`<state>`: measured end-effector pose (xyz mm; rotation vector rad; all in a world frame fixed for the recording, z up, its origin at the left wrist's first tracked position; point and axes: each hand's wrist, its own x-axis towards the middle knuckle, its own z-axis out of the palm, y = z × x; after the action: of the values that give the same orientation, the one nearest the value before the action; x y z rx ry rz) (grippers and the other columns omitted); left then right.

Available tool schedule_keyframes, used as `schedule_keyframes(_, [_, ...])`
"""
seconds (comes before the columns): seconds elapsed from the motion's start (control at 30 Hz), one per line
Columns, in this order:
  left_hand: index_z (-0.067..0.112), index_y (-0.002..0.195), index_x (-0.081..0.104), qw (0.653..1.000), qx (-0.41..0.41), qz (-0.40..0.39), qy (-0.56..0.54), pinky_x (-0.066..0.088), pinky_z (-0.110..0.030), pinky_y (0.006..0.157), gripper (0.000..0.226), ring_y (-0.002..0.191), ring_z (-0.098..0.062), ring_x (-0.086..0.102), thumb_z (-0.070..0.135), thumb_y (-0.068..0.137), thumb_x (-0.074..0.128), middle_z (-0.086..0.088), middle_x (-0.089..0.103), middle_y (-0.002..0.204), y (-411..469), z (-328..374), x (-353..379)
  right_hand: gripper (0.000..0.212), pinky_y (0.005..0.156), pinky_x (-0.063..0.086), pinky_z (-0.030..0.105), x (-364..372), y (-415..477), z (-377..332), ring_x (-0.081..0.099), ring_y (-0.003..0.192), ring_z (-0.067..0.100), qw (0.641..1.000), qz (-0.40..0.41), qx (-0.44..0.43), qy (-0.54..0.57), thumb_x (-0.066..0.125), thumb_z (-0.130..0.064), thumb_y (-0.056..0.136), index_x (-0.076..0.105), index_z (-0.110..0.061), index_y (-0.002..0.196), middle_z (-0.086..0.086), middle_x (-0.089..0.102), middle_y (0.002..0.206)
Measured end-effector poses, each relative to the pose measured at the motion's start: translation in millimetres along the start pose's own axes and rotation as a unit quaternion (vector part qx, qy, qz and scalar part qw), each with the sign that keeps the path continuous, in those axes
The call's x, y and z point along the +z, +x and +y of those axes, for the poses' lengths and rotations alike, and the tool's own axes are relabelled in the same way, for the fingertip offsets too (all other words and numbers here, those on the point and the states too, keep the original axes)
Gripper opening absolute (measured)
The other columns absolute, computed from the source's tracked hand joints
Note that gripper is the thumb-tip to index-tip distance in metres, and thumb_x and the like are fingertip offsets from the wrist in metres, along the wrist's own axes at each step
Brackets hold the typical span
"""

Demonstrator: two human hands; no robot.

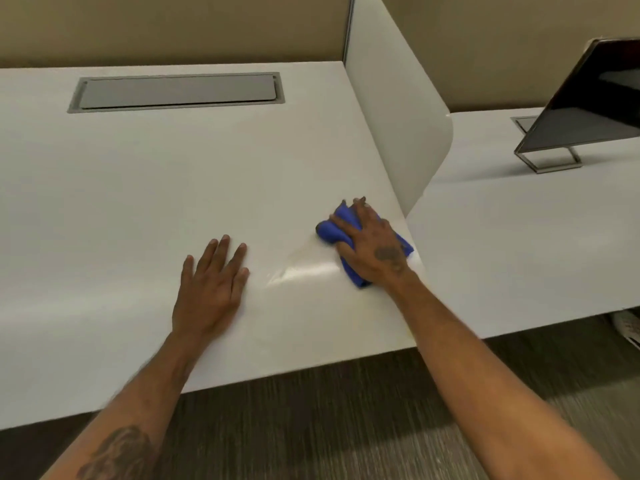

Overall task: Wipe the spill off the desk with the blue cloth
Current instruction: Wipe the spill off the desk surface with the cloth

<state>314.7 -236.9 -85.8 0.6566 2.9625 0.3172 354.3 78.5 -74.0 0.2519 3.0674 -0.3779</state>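
While I look down through the head camera, I see a white desk (138,174) filling most of the view, with two bare forearms reaching onto it from below. The right hand (372,242) lies palm down on a blue cloth (327,230), its fingers spread over the bunched fabric and pressing it flat against the desktop; whether the fingers curl around the cloth or only press on it, I cannot tell. The cloth sits near the desk's right edge, just beside the foot of a white curved divider panel (398,109). Immediately left of the cloth, a faint, shiny wet streak (301,268) marks the surface between the two hands. The left hand (211,289) rests flat on the desk, fingers extended and slightly apart, holding nothing. Toward the back of the desk, a grey rectangular cable hatch (176,92) is set flush into the top. Beyond the divider, on a neighbouring white desk (519,254), a dark monitor (595,95) stands tilted on a metal frame base. Dark carpet (329,427) shows below the desk's front edge.
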Motion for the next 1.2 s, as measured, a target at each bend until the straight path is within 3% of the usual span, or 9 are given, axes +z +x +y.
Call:
schedule_keyframes(0.13, [0.035,0.155,0.017,1.000,0.001,0.008,-0.006,0.005,-0.047,0.122,0.057,0.152,-0.011,0.002,0.050,0.100,0.012,0.005,0.009,0.165,0.1,-0.6,2.3,0.055,0.119,0.007,0.050,-3.8,50.4,-4.5,0.001,0.151,0.029,0.990,0.042,0.136,0.011,0.034,-0.048,0.097,0.026,-0.038,0.151,0.012,0.004,0.164])
schedule_keyframes(0.2, [0.036,0.155,0.017,1.000,0.002,0.010,-0.009,0.004,-0.046,0.122,0.057,0.152,-0.010,0.001,0.049,0.101,0.012,0.006,0.008,0.165,0.5,-0.5,2.5,0.055,0.119,0.007,0.050,-2.2,55.0,-17.8,0.003,0.151,0.030,0.989,0.045,0.138,0.014,0.034,-0.046,0.097,0.029,-0.036,0.151,0.013,0.010,0.163])
schedule_keyframes(0.33, [0.031,0.156,0.016,0.998,0.000,0.011,-0.054,-0.003,-0.040,0.122,0.060,0.151,-0.005,0.001,0.049,0.099,0.009,0.011,0.008,0.164,0.4,-1.6,1.4,0.063,0.117,0.023,0.051,19.4,5.1,-83.6,0.023,0.147,0.032,0.997,0.045,-0.018,0.053,0.028,-0.045,0.087,0.044,-0.028,0.146,0.016,0.030,0.158])
schedule_keyframes(0.47, [0.023,0.155,0.023,0.988,-0.017,0.052,-0.143,-0.007,-0.027,0.120,0.063,0.148,-0.005,0.014,0.046,0.098,0.013,0.006,0.022,0.162,0.1,-4.4,1.0,0.059,0.120,-0.002,0.044,36.5,-85.1,-137.3,0.007,0.151,0.023,0.978,-0.050,-0.191,0.062,0.036,-0.045,0.091,0.034,-0.036,0.149,0.006,0.015,0.164])
schedule_keyframes(0.57, [0.022,0.156,0.022,0.988,-0.025,0.037,-0.148,-0.009,-0.025,0.119,0.064,0.149,-0.004,0.011,0.047,0.098,0.013,0.005,0.020,0.163,-0.7,-4.2,-1.8,0.057,0.119,-0.001,0.043,24.8,-104.2,-107.7,0.005,0.152,0.019,0.965,-0.073,-0.248,0.038,0.040,-0.043,0.093,0.030,-0.040,0.150,0.001,0.010,0.165])
schedule_keyframes(0.8, [0.026,0.155,0.023,0.998,0.005,0.024,-0.064,-0.001,-0.042,0.121,0.064,0.151,-0.008,0.009,0.050,0.098,0.009,0.007,0.016,0.164,-3.4,2.6,-3.9,0.064,0.120,0.012,0.052,11.8,-51.6,-34.1,0.007,0.152,0.024,0.998,0.019,0.045,0.028,0.024,-0.049,0.090,0.030,-0.035,0.152,0.007,0.013,0.164])
schedule_keyframes(0.87, [0.025,0.155,0.023,0.998,0.007,0.020,-0.051,-0.001,-0.044,0.121,0.064,0.151,-0.010,0.008,0.051,0.098,0.008,0.006,0.016,0.164,-2.5,2.1,-2.4,0.066,0.120,0.013,0.053,13.8,-60.4,-53.2,0.011,0.151,0.027,0.998,0.033,0.040,0.038,0.023,-0.051,0.088,0.033,-0.033,0.151,0.009,0.018,0.163])
schedule_keyframes(1.03, [0.023,0.156,0.022,1.000,0.016,0.014,-0.016,-0.004,-0.048,0.120,0.068,0.152,-0.013,0.005,0.054,0.097,0.006,0.001,0.014,0.165,-3.3,5.6,-2.5,0.057,0.119,-0.001,0.040,8.9,-126.0,-38.8,0.007,0.151,0.018,0.984,-0.040,-0.172,0.037,0.038,-0.045,0.093,0.030,-0.041,0.150,-0.001,0.013,0.164])
schedule_keyframes(1.2, [0.025,0.156,0.017,0.999,0.046,0.003,-0.023,-0.010,-0.046,0.120,0.066,0.151,-0.009,-0.004,0.054,0.098,0.008,0.003,0.006,0.166,-6.5,42.6,-0.4,0.058,0.120,0.013,0.050,-5.5,-68.2,9.4,0.004,0.152,0.020,1.000,-0.022,-0.016,-0.012,0.032,-0.043,0.095,0.024,-0.039,0.153,0.002,0.008,0.165])
